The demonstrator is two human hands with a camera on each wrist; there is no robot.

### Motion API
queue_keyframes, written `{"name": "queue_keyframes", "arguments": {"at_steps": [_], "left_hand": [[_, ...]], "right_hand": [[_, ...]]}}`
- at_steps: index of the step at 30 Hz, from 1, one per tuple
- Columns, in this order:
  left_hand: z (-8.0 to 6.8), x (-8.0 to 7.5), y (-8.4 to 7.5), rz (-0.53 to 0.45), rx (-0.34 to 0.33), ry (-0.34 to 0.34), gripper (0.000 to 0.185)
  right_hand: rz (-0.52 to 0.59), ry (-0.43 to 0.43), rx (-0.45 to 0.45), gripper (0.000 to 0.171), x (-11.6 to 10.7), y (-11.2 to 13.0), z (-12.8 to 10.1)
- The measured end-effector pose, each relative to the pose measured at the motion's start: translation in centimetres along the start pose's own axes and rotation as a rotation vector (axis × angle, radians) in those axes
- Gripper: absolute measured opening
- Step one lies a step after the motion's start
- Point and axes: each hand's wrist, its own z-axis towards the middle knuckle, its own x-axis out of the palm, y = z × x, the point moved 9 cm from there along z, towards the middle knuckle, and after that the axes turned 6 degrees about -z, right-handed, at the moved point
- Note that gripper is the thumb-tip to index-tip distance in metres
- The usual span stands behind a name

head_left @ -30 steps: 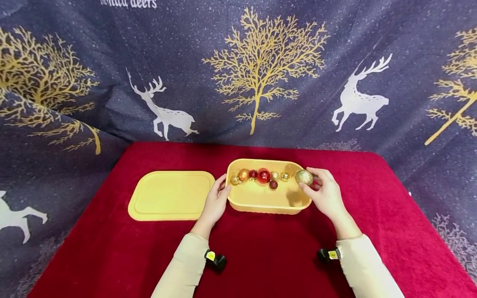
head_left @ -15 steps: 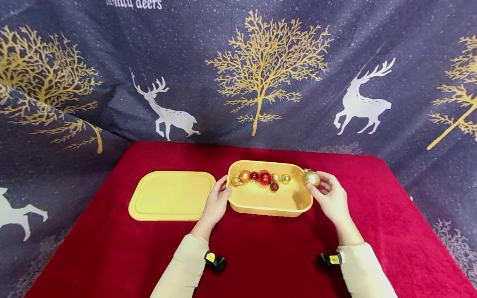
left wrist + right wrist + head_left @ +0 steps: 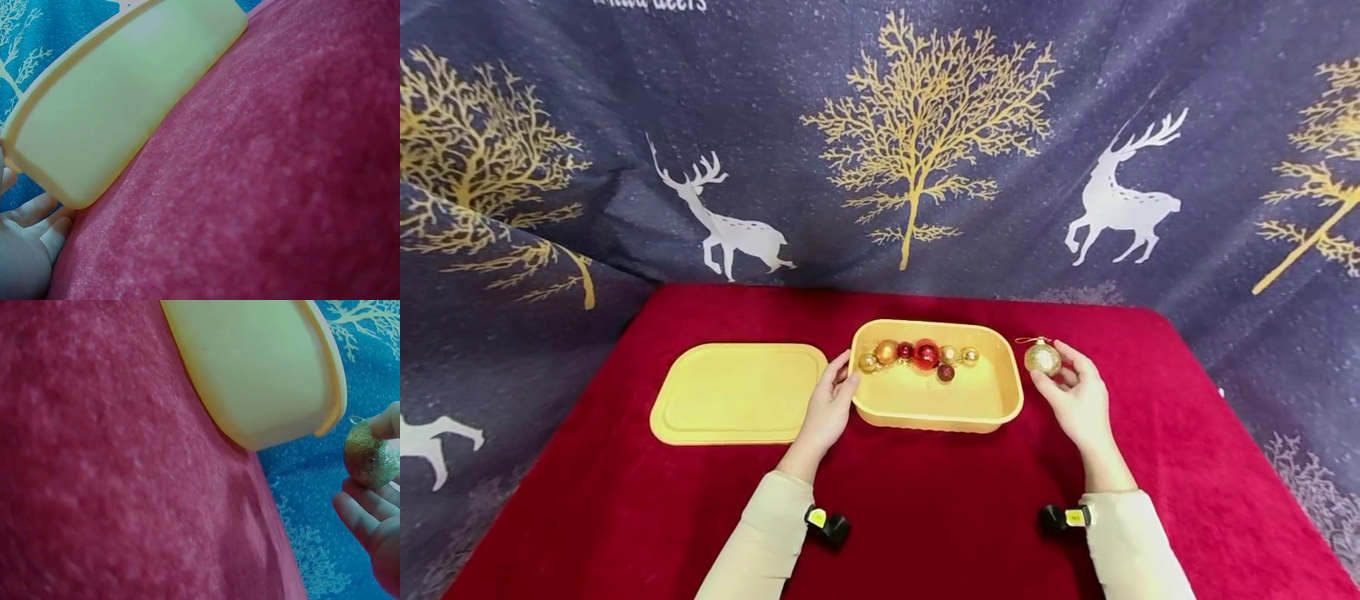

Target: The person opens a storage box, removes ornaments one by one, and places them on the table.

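A gold glitter Christmas bauble (image 3: 1042, 358) with a thin hanging loop is pinched between the thumb and fingers of my right hand (image 3: 1084, 408), just beyond the right end of a yellow plastic box (image 3: 932, 405). In the right wrist view the bauble (image 3: 362, 456) is held up above the cloth. My left hand (image 3: 829, 408) grips the box's left end, thumb at the rim and fingers along the outer wall. Inside the box, a row of small baubles lies toward the back, among them a shiny red bauble (image 3: 927, 355), an orange-gold bauble (image 3: 887, 352) and a dark red bauble (image 3: 945, 372).
The box's flat yellow lid (image 3: 737, 393) lies left of my left hand on the red tablecloth (image 3: 940, 508). Behind the table hangs a dark blue cloth (image 3: 835, 50) printed with white deer and gold trees.
My right hand has carried the glitter bauble rightward, from over the box's right end to outside it. The left hand stays on the box.
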Motion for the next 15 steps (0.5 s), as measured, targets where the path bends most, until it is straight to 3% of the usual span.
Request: {"name": "queue_keyframes", "arguments": {"at_steps": [4,8,15], "left_hand": [[0.8,-0.2,1.6,-0.01,0.006,-0.011,0.051],[0.9,-0.3,2.1,0.003,0.001,-0.022,0.051],[0.5,0.0,1.1,-0.016,0.002,-0.006,0.05]], "right_hand": [[-0.017,-0.009,0.006,0.062,-0.5,-0.4,0.3],[-0.034,-0.002,0.01,0.062,-0.7,-1.1,0.5],[-0.054,0.024,0.014,0.056,-0.9,-1.8,0.6]]}}
